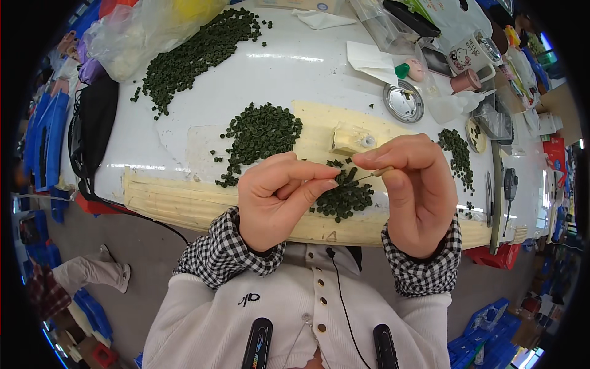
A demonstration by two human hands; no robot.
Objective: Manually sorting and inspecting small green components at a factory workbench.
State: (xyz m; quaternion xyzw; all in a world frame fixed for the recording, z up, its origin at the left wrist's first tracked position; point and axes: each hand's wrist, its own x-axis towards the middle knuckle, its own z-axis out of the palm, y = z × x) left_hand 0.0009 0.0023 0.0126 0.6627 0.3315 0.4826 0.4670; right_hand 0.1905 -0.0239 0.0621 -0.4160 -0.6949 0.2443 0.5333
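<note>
My left hand pinches a small dark green bead between thumb and forefinger, just above a heap of the same beads at the table's near edge. My right hand grips a thin needle-like tool with a pale handle, and its tip points left at the pinched bead. Both hands are raised a little over the white table, close together in front of my chest.
More green beads lie in piles at centre, back left and right. A small cream block, a round metal lid, a clear plastic bag, a mug and tools crowd the far right.
</note>
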